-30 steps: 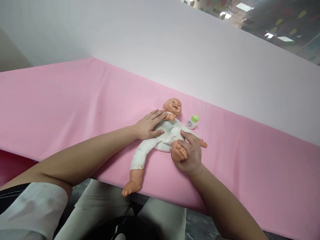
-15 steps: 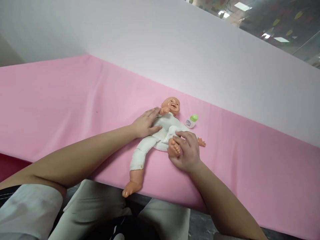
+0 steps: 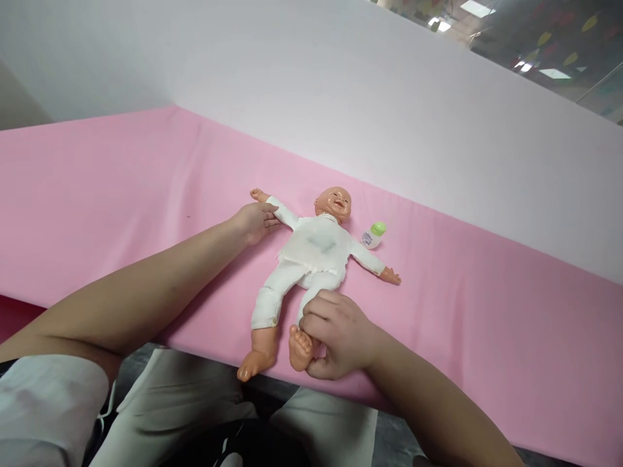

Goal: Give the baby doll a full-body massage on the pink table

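A baby doll in a white suit lies on its back with both arms spread. My left hand is beside one of the doll's sleeves; its thumb touches the sleeve and its fingers stretch out below it, loosely apart. Around the doll's lower leg, at the foot, my right hand is closed, hiding part of the ankle. The other leg lies straight, its bare foot at the table's front edge.
By the doll's head and shoulder lies a small toy bottle with a green cap. A pink cover spans the table. Behind it rises a white wall, with a window at the upper right.
The doll's bent arm has swung outward from its chest, and my left hand has moved left off the torso. My right hand has brought the raised leg down toward the table's front edge.
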`<state>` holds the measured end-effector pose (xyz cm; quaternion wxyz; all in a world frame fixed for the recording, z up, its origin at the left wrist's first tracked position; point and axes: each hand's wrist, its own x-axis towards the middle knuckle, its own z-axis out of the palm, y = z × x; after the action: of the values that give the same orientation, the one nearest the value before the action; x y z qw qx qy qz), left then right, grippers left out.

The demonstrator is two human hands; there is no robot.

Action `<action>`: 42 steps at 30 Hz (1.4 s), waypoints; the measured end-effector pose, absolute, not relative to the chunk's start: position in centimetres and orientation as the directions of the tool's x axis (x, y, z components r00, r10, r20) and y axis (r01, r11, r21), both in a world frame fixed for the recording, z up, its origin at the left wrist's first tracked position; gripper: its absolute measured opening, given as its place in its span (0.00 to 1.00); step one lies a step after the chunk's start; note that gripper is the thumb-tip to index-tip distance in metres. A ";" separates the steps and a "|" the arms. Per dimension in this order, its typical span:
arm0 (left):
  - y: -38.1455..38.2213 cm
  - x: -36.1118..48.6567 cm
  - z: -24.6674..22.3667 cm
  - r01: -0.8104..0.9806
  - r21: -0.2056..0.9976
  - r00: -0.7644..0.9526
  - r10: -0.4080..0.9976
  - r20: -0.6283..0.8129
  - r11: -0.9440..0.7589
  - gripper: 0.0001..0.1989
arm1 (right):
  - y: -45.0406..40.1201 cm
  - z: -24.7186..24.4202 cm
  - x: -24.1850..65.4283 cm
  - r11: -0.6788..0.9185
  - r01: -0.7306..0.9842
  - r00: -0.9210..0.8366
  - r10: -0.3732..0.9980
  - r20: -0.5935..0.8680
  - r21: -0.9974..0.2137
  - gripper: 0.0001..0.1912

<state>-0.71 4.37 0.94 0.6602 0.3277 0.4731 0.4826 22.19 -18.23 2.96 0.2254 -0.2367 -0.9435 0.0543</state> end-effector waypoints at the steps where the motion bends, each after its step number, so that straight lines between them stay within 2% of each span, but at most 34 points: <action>1: 4.6 -1.0 1.0 -0.359 0.872 0.086 0.942 -0.325 0.333 0.13 | -18.2 3.0 22.0 0.883 0.415 -0.808 0.468 0.357 -0.219 0.09; 4: 4.6 -1.1 1.1 -0.382 0.869 0.078 0.948 -0.307 0.313 0.14 | -18.1 3.0 21.7 0.881 0.406 -0.838 0.465 0.285 -0.242 0.08; 6: 4.0 -0.8 1.0 -0.323 0.915 0.063 0.970 -0.236 0.244 0.19 | -18.1 2.9 21.6 0.885 0.398 -0.836 0.458 0.302 -0.241 0.08; 8: 3.2 -0.3 0.9 -0.204 0.973 0.067 0.993 -0.094 0.105 0.30 | -18.3 2.8 21.7 0.900 0.378 -0.813 0.434 0.388 -0.215 0.09; 10: 2.3 0.2 0.6 -0.042 0.995 0.124 0.988 0.091 -0.087 0.42 | -18.5 2.8 21.8 0.915 0.368 -0.746 0.396 0.535 -0.165 0.12; 12: 1.4 0.5 0.4 0.125 0.942 0.260 0.927 0.272 -0.311 0.47 | -18.6 3.0 22.0 0.911 0.399 -0.642 0.357 0.678 -0.102 0.15; 14: 0.6 0.7 0.2 0.276 0.806 0.412 0.822 0.393 -0.523 0.49 | -18.6 3.4 22.3 0.880 0.472 -0.539 0.330 0.775 -0.047 0.17; 16: -0.1 1.0 0.2 0.409 0.644 0.534 0.741 0.406 -0.647 0.50 | -18.2 3.7 22.7 0.832 0.555 -0.466 0.318 0.825 -0.007 0.18; 19: -0.8 1.3 0.5 0.561 0.470 0.620 0.722 0.307 -0.681 0.48 | -17.0 3.8 23.6 0.755 0.656 -0.398 0.338 0.853 0.007 0.18; 23: -1.2 1.5 1.1 0.607 0.348 0.681 0.693 0.236 -0.714 0.44 | -14.9 2.9 24.7 0.673 0.739 -0.383 0.455 0.804 -0.028 0.18; 27: -1.1 1.5 1.2 0.583 0.307 0.710 0.655 0.257 -0.752 0.42 | -13.6 2.0 25.4 0.624 0.773 -0.331 0.549 0.768 -0.113 0.18; 32: -1.0 1.6 0.6 0.595 0.411 0.630 0.718 0.295 -0.691 0.42 | -14.0 2.4 25.4 0.653 0.753 -0.372 0.517 0.771 -0.075 0.20; 34: -0.8 1.7 0.3 0.580 0.503 0.533 0.765 0.361 -0.641 0.42 | -14.6 2.9 25.4 0.689 0.725 -0.409 0.456 0.790 -0.023 0.21; 37: -0.3 1.6 0.1 0.464 0.696 0.366 0.834 0.413 -0.548 0.43 | -15.8 3.8 25.1 0.762 0.648 -0.477 0.380 0.793 0.024 0.22; 38: 0.0 1.6 0.1 0.406 0.778 0.305 0.874 0.378 -0.478 0.42 | -16.2 4.1 24.9 0.790 0.613 -0.501 0.367 0.784 0.023 0.22; 40: 0.5 1.6 0.3 0.260 0.932 0.169 0.962 0.214 -0.253 0.37 | -17.1 4.5 24.4 0.849 0.529 -0.557 0.349 0.754 -0.003 0.21; 42: 1.0 1.4 0.7 0.067 0.998 0.051 0.999 0.002 -0.005 0.30 | -17.8 4.6 23.7 0.896 0.440 -0.611 0.353 0.709 -0.066 0.18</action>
<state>1.41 0.95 0.74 0.4946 0.5300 0.5027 0.4709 23.66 -17.78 4.59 0.3814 -0.2213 -0.8957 -0.0573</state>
